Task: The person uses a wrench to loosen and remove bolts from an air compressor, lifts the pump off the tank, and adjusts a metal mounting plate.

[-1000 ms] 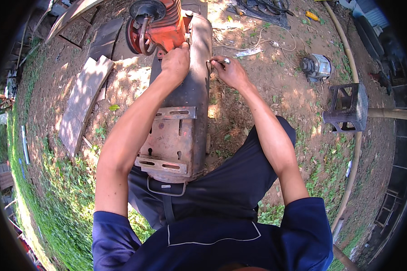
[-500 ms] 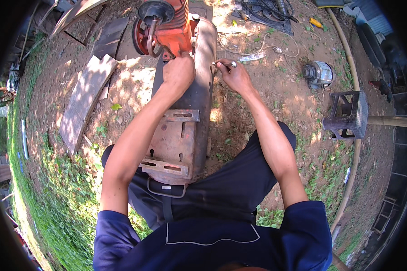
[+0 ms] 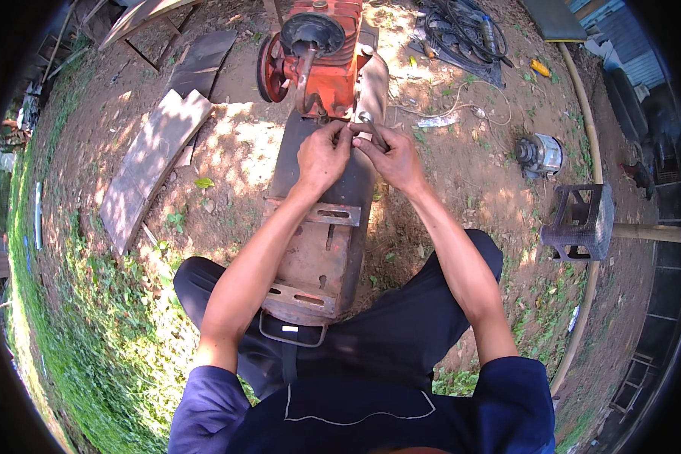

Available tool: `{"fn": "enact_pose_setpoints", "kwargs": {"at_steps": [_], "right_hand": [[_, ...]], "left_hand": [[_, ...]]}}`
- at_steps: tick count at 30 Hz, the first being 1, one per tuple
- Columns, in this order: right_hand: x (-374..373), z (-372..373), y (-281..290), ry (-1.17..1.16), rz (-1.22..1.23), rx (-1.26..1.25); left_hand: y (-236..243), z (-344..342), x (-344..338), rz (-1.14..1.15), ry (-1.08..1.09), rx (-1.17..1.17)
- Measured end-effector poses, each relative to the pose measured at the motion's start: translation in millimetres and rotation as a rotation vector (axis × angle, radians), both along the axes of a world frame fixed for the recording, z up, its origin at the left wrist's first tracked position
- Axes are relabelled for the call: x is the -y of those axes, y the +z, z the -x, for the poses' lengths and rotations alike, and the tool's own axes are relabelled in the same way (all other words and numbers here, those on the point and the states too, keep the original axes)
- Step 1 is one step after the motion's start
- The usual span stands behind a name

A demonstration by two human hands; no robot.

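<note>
In front of me an air compressor lies between my legs, its red pump head [image 3: 339, 85] on top of a long dark tank [image 3: 359, 185]. Over the tank, just on my side of the pump, both hands meet at the fingertips. My right hand [image 3: 398, 160] is closed on a ring-ended metal wrench [image 3: 371, 125], whose ring points up and away. My left hand [image 3: 324, 159] is pinched shut beside it; whatever its fingertips hold is too small to tell. A rusty slotted mounting plate [image 3: 310, 256] sits on the tank's near part.
A U-shaped handle [image 3: 293, 342] sticks out at the tank's near end. Off to the right are an electric motor [image 3: 539, 156], a dark plastic crate [image 3: 579, 223] and a bamboo pole [image 3: 592, 151]. Worn boards [image 3: 155, 170] lie on the left, tangled black hoses [image 3: 465, 34] at the far right.
My left hand has come away from the base of the pump, and my right hand has moved in from beside the tank with the wrench. The view has shifted a little.
</note>
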State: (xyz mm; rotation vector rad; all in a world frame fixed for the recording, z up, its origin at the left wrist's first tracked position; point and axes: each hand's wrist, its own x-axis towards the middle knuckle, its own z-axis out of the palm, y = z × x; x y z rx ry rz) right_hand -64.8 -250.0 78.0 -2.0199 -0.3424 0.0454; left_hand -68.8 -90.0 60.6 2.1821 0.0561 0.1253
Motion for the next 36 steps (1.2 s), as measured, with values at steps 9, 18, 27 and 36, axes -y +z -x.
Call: {"fn": "enact_pose_setpoints", "kwargs": {"at_steps": [9, 18, 27, 36], "right_hand": [[-20.4, -12.9, -44.4, -0.098, -0.197, 0.032], [-15.2, -28.5, 2.3, -0.068, 0.195, -0.039], [35.2, -100.2, 19.9, -0.279, -0.015, 0.010], [10.0, -205.7, 5.3, -0.038, -0.621, -0.252]], "left_hand": [[-6.0, 0.0, -1.5, -0.169, 0.050, 0.175], [-3.9, 0.2, 3.4, -0.044, 0.086, 0.205], [-6.7, -5.7, 5.5, -0.016, 0.038, 0.126], [64.9, -30.5, 48.2, -0.251, -0.191, 0.606]]}}
